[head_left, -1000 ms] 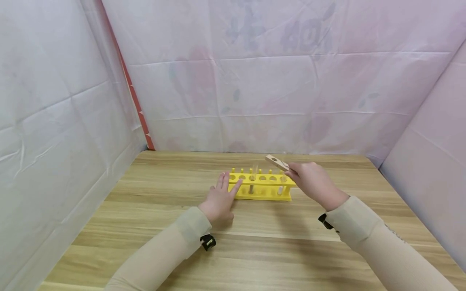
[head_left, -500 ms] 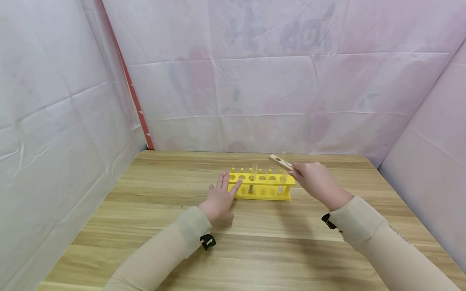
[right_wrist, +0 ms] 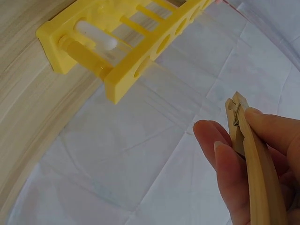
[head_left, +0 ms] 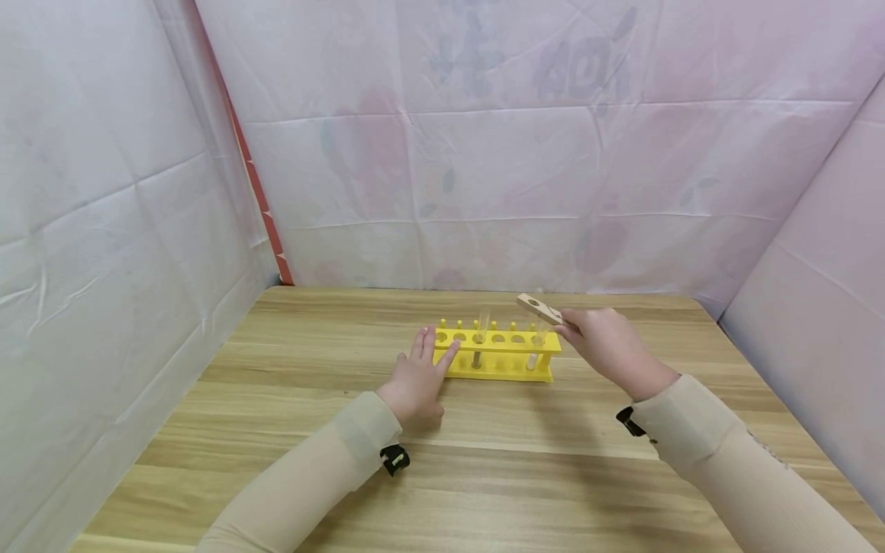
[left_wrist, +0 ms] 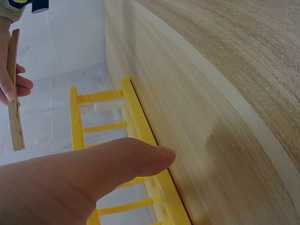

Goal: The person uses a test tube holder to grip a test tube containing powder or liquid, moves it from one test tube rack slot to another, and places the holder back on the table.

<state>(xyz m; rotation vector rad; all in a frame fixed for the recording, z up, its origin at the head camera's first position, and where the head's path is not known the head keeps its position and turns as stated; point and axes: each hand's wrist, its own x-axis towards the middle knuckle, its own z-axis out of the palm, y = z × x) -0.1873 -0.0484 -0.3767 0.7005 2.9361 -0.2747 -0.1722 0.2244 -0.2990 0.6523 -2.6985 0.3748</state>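
Note:
A yellow test tube rack (head_left: 498,375) stands on the table with two clear test tubes in it. One tube (head_left: 483,326), near the middle, has dark matter at its bottom. The other tube (right_wrist: 173,89), in the end hole at the right, has white matter inside. My left hand (head_left: 413,384) rests on the rack's left end, fingers spread and straight. In the left wrist view its thumb (left_wrist: 126,161) lies across the rack's front. My right hand (head_left: 611,346) pinches a wooden test tube holder (head_left: 539,309) above the right end. In the right wrist view the holder is apart from the tube.
The wood-grain table (head_left: 484,491) stretches in front of the rack. Pale cloth sheets (head_left: 498,192) hang behind and at both sides. A row of yellow pegs (head_left: 513,326) stands along the rack's back.
My right hand has shifted slightly to the right, carrying the test tube holder with it. My left hand and the rack have stayed in place.

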